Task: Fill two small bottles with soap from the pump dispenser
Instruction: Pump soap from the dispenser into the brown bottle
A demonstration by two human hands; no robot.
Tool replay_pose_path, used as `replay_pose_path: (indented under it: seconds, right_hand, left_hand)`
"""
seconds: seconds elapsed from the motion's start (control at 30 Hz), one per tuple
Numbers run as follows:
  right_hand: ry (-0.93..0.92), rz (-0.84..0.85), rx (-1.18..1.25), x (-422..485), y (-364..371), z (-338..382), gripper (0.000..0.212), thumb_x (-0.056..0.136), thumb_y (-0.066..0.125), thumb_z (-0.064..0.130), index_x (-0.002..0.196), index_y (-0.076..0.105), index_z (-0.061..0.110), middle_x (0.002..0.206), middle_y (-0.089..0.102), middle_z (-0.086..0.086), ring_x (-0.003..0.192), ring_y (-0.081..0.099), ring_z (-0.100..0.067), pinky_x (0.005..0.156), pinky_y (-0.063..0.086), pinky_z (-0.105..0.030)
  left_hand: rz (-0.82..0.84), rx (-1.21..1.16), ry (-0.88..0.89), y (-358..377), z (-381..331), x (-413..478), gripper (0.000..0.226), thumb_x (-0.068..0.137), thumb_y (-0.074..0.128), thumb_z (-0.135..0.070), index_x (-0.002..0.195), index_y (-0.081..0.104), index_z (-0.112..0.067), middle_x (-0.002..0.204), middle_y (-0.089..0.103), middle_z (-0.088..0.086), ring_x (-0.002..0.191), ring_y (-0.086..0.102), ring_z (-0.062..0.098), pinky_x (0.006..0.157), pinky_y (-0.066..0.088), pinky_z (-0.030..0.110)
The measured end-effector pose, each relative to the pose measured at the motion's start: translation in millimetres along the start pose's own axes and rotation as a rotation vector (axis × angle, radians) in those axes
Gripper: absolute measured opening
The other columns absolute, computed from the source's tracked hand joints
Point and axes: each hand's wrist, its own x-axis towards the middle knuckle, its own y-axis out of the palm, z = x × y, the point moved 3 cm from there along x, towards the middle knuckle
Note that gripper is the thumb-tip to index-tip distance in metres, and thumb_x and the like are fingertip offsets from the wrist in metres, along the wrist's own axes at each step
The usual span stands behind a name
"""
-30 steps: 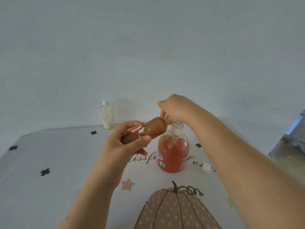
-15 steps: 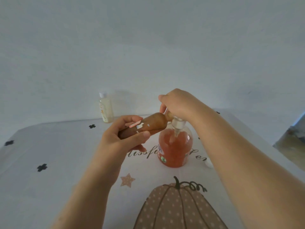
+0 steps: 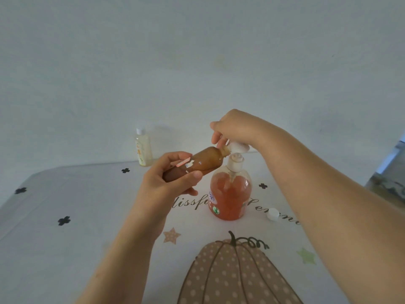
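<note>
Hands meet at centre frame. I see the left hand (image 3: 166, 181) curling fingers and thumb round a small brown bottle (image 3: 197, 164), tilted almost flat, its mouth up against the nozzle of the pump dispenser (image 3: 230, 194). The right hand (image 3: 236, 128) sits on the white pump head, fingers curled down over it. The dispenser stands on the worktop (image 3: 65, 249), orange soap inside. A capped pale-yellow bottle (image 3: 143, 148) stands further left; a loose white cap (image 3: 272, 214) lies right of the dispenser.
</note>
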Motion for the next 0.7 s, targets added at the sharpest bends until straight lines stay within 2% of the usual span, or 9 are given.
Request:
replay_pose_path:
  seconds: [0.13, 0.2, 0.33, 0.4, 0.47, 0.5, 0.6, 0.7]
  right_hand:
    - [-0.019, 0.021, -0.006, -0.6, -1.8, 5.3, 0.039, 0.107, 0.041, 0.026, 0.091, 0.073, 0.011, 0.087, 0.075, -0.002, 0.088, 0.065, -0.023, 0.078, 0.048, -0.031]
    - [-0.026, 0.024, -0.041, 0.3, 3.1, 7.1, 0.037, 0.107, 0.042, 0.022, 0.094, 0.073, 0.009, 0.095, 0.076, -0.006, 0.093, 0.067, -0.024, 0.079, 0.048, -0.032]
    - [-0.010, -0.001, -0.062, 4.2, 11.9, 4.8, 0.033, 0.104, 0.046, 0.016, 0.095, 0.076, 0.008, 0.107, 0.076, -0.012, 0.102, 0.070, -0.030, 0.091, 0.052, -0.034]
    - [-0.006, -0.021, -0.053, 6.6, 12.4, 1.2, 0.032, 0.105, 0.045, 0.018, 0.101, 0.075, 0.006, 0.106, 0.075, -0.012, 0.093, 0.069, -0.029, 0.078, 0.053, -0.031]
    - [-0.018, -0.052, -0.039, 8.7, 11.7, -2.3, 0.033, 0.105, 0.044, 0.021, 0.112, 0.072, 0.003, 0.100, 0.069, -0.012, 0.083, 0.060, -0.024, 0.061, 0.046, -0.025]
    - [-0.013, -0.056, -0.040, 8.8, 12.5, -3.5, 0.035, 0.105, 0.044, 0.022, 0.114, 0.071, 0.002, 0.102, 0.068, -0.013, 0.083, 0.057, -0.023, 0.060, 0.045, -0.026]
    - [-0.005, -0.061, -0.050, 14.2, 18.6, -10.0, 0.036, 0.105, 0.042, 0.025, 0.117, 0.069, 0.004, 0.115, 0.070, -0.015, 0.090, 0.057, -0.025, 0.079, 0.051, -0.034]
    - [0.015, -0.074, -0.053, 15.2, 23.7, -13.2, 0.037, 0.105, 0.041, 0.024, 0.118, 0.069, 0.004, 0.118, 0.069, -0.016, 0.105, 0.065, -0.032, 0.095, 0.054, -0.042]
  left_hand:
    - [-0.004, -0.001, -0.012, 0.2, 0.5, 0.2, 0.046, 0.063, 0.084, -0.006, 0.105, 0.068, -0.012, 0.082, 0.070, 0.003, 0.073, 0.066, 0.021, 0.066, 0.058, 0.032]
    - [-0.005, -0.004, -0.011, -0.6, 1.1, 0.5, 0.044, 0.064, 0.084, -0.006, 0.105, 0.068, -0.012, 0.082, 0.071, 0.003, 0.072, 0.066, 0.021, 0.067, 0.059, 0.033]
    - [0.003, 0.001, -0.009, -0.5, 0.7, 0.7, 0.045, 0.063, 0.086, -0.007, 0.103, 0.068, -0.013, 0.079, 0.071, 0.001, 0.071, 0.065, 0.021, 0.068, 0.059, 0.033]
    - [0.003, 0.006, -0.013, -0.4, 1.4, 1.1, 0.047, 0.061, 0.088, -0.007, 0.104, 0.068, -0.012, 0.079, 0.070, 0.002, 0.071, 0.064, 0.021, 0.068, 0.059, 0.033]
    - [0.001, 0.008, -0.018, -0.9, 2.9, 1.4, 0.046, 0.062, 0.086, -0.008, 0.104, 0.068, -0.013, 0.078, 0.070, 0.002, 0.071, 0.064, 0.020, 0.068, 0.058, 0.033]
    - [0.000, 0.008, -0.019, -1.4, 3.6, 1.7, 0.044, 0.062, 0.083, -0.010, 0.104, 0.068, -0.013, 0.078, 0.070, 0.001, 0.071, 0.065, 0.020, 0.068, 0.058, 0.032]
    - [-0.003, 0.028, -0.028, -4.2, 7.4, 4.1, 0.043, 0.062, 0.079, -0.013, 0.103, 0.069, -0.014, 0.079, 0.070, 0.000, 0.070, 0.065, 0.019, 0.069, 0.057, 0.032]
    - [0.002, 0.034, -0.039, -7.0, 9.3, 5.8, 0.041, 0.062, 0.079, -0.012, 0.102, 0.070, -0.016, 0.078, 0.069, 0.001, 0.070, 0.065, 0.020, 0.069, 0.057, 0.031]
